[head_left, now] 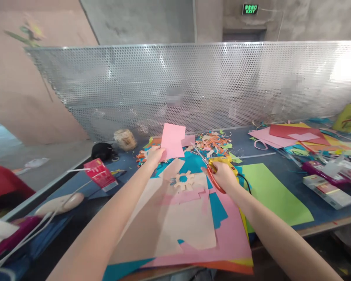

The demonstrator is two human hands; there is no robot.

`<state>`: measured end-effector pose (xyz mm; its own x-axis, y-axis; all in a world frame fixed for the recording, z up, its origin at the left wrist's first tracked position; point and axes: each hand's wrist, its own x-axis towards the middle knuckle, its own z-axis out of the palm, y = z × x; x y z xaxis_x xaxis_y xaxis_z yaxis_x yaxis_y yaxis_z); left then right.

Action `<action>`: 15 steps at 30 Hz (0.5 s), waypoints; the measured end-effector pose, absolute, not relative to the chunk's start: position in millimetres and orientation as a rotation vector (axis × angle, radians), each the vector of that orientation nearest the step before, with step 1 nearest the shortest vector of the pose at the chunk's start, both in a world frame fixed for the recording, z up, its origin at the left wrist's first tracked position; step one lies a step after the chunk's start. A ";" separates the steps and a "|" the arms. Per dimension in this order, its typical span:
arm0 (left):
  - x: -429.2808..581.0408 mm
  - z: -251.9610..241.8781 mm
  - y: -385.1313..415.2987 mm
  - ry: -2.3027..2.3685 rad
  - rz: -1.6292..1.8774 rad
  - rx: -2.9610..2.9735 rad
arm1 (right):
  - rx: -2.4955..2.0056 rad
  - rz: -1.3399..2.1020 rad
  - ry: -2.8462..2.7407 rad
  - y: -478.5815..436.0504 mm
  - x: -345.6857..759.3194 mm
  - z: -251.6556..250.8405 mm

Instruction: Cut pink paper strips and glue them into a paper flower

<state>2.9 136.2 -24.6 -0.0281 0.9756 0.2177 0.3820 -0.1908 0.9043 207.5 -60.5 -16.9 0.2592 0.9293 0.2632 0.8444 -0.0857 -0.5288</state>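
Note:
My left hand (154,154) pinches the lower left corner of a pink paper rectangle (172,141) and holds it upright above the table. My right hand (222,174) is closed around the handles of orange-and-yellow scissors (213,171), whose blades point up and left toward the pink paper without touching it. Below the hands lie a beige gear-shaped cutout (184,180) and a stack of beige (175,218), pink and teal sheets.
Paper scraps (213,142) litter the dark blue table (269,154) behind the hands. A green sheet (273,193) lies right, more coloured sheets (298,136) far right, boxes (329,190) near them. A red packet (101,174) and a black object (103,151) sit left. A perforated metal screen (193,86) stands behind.

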 end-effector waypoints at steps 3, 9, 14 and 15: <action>23.3 -21.1 153.3 1.498 1.229 1.683 | -1.954 0.200 -1.609 -60.6 206.3 -16.9; 32.2 2.3 144.1 1.563 1.258 1.903 | -1.974 0.210 -1.599 -60.8 206.7 -16.1; 0.5 10.5 81.6 1.554 1.157 2.594 | -1.969 0.217 -1.628 -61.1 205.2 -17.0; -5.7 8.5 65.0 1.461 0.996 2.617 | -1.966 0.218 -1.635 -61.5 204.2 -17.0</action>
